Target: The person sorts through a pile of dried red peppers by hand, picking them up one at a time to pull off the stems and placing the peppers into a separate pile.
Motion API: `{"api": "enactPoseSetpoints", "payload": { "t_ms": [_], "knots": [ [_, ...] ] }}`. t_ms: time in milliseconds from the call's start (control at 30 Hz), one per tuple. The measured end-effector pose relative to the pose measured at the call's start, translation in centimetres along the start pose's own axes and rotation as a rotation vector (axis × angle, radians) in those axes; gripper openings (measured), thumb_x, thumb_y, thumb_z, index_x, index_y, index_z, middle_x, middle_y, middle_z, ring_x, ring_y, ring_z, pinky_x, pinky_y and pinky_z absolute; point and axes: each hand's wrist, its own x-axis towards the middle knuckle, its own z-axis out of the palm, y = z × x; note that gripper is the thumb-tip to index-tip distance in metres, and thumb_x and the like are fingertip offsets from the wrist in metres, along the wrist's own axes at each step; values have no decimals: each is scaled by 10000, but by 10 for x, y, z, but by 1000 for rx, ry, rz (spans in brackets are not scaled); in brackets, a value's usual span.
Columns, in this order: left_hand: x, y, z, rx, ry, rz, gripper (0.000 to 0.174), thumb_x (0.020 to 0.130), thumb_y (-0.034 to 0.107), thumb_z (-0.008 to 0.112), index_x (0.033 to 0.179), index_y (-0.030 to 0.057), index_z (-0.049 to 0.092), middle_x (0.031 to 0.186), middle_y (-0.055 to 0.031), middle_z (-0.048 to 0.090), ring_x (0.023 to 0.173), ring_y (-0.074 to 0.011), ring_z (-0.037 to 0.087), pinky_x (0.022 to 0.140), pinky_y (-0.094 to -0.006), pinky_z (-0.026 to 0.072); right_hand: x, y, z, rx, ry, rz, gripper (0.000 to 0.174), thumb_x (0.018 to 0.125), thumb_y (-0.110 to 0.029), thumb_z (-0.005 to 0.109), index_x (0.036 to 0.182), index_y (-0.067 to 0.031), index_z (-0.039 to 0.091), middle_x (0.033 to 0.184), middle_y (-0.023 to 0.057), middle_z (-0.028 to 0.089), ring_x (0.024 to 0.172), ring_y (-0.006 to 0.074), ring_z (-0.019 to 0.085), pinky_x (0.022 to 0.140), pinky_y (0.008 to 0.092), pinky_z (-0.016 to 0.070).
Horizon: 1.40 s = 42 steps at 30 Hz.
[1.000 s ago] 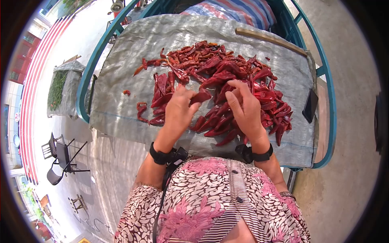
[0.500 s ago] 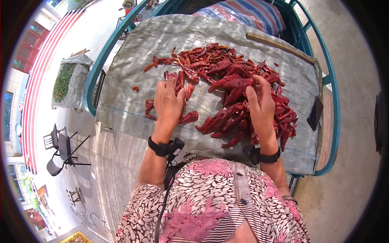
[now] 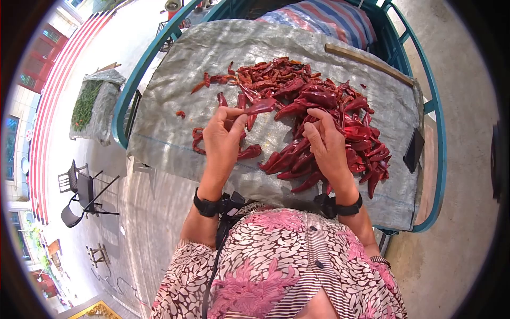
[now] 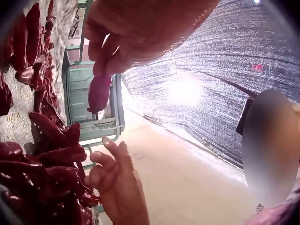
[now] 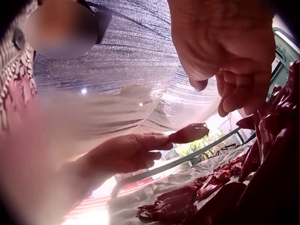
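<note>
The left hand (image 3: 223,142) pinches one red pepper (image 3: 260,106) between thumb and fingertips, above the grey sheet (image 3: 170,101). In the left wrist view this pepper (image 4: 99,93) hangs from the fingers; in the right wrist view it (image 5: 190,133) points away from the left hand (image 5: 119,153). The right hand (image 3: 330,149) is over the near side of the glossy red pepper heap (image 3: 361,141), fingers loosely bent, with nothing seen between thumb and fingers. Beside and beyond the left hand lie a few separate peppers (image 3: 248,152). More shrivelled peppers (image 3: 271,72) lie at the back.
A teal metal rail (image 3: 436,143) surrounds the sheet-covered surface. A wooden strip (image 3: 366,63) lies at the back right, a dark phone (image 3: 413,150) at the right edge. Beyond are a striped bag (image 3: 324,21), a sack of green produce (image 3: 87,109) and a black chair (image 3: 85,194).
The left hand, earlier low over the peppers on the left, is now raised with a pepper in its fingertips. The right hand has drawn back slightly from the large peppers in the heap.
</note>
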Motion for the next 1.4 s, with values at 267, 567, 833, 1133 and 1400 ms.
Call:
{"api": "enactPoseSetpoints", "payload": {
  "t_ms": [267, 567, 833, 1133, 1400],
  "knots": [
    [-38, -4, 15, -328, -372, -71, 133, 994, 142, 705, 1065, 44, 653, 908, 31, 675, 836, -33, 573, 769, -220, 469, -14, -2, 6, 314, -161, 132, 266, 1075, -253, 582, 1195, -29, 662, 753, -39, 560, 652, 33, 497, 576, 221, 424],
    [-49, -26, -1, 381, -233, 174, 169, 917, 84, 706, 1081, 42, 710, 982, -95, 702, 898, -224, 636, 833, -344, 504, -19, 6, -5, 180, -158, 18, 219, 1078, -215, 569, 1126, -52, 707, 779, -36, 604, 678, 39, 540, 588, 215, 441],
    [-8, -65, -26, 827, 38, 360, 294, 834, 84, 739, 1126, 73, 696, 1083, -135, 669, 1021, -364, 588, 902, -463, 476, -9, 5, -24, 326, 198, -11, 434, 1086, -288, 553, 1426, -25, 499, 1025, 57, 650, 731, 71, 610, 650, 225, 512],
    [-3, -48, -38, 543, -95, 290, 228, 865, 112, 740, 1085, 73, 696, 999, -123, 636, 930, -336, 633, 830, -424, 504, -37, -2, 17, 178, 58, 120, 265, 1044, -182, 605, 1263, -35, 629, 876, 10, 662, 697, 56, 571, 626, 226, 507],
    [-19, -24, -31, 203, -422, 391, 142, 920, 89, 708, 1055, 52, 688, 946, -100, 604, 836, -292, 633, 730, -365, 495, -32, -14, 71, -54, -64, -128, 177, 1031, -168, 622, 1140, -32, 653, 806, 119, 645, 660, 272, 613, 646, 319, 498]
  ]
}}
